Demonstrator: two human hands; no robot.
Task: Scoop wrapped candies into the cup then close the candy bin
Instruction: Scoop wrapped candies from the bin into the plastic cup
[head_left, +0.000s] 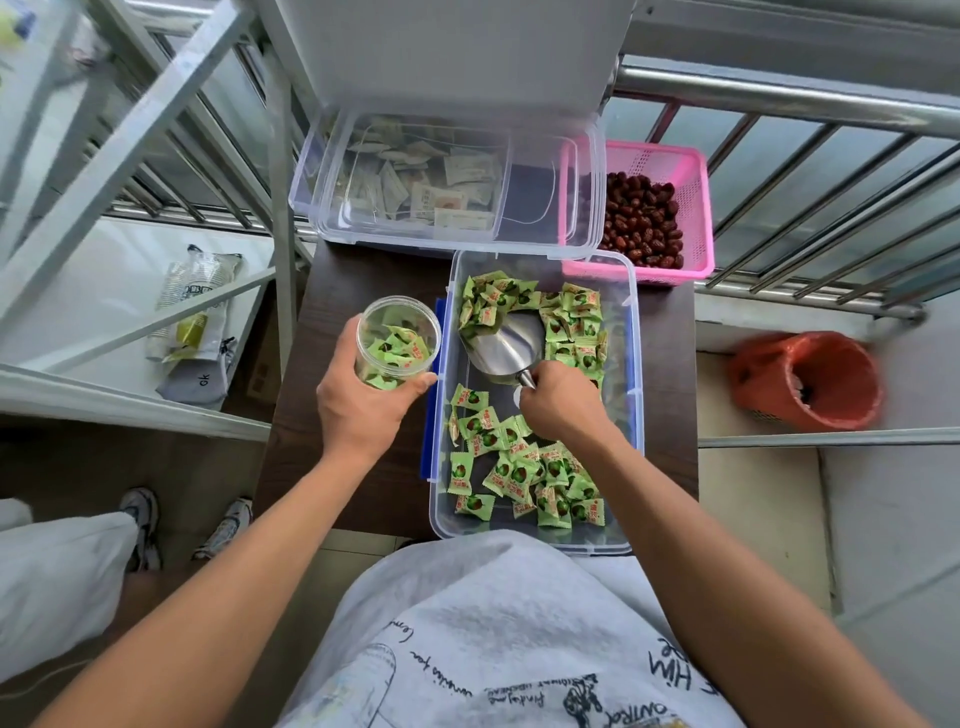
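A clear candy bin (635, 364) with blue latches sits open on the dark table, holding several green wrapped candies (519, 473). My right hand (561, 408) grips the handle of a metal scoop (506, 345) inside the bin; the scoop's mouth points at the far pile and looks empty. My left hand (358, 400) holds a clear plastic cup (397, 340) just left of the bin, upright, with several green candies in it. The bin's clear lid (540, 208) lies across another clear bin behind.
Behind stands a clear bin of pale sachets (415, 192) and a pink basket of red dates (644, 218). A metal railing (779, 98) runs along the back. An orange-lined waste bin (810, 379) is at the right. Another person's legs and shoes (140, 525) are at the left.
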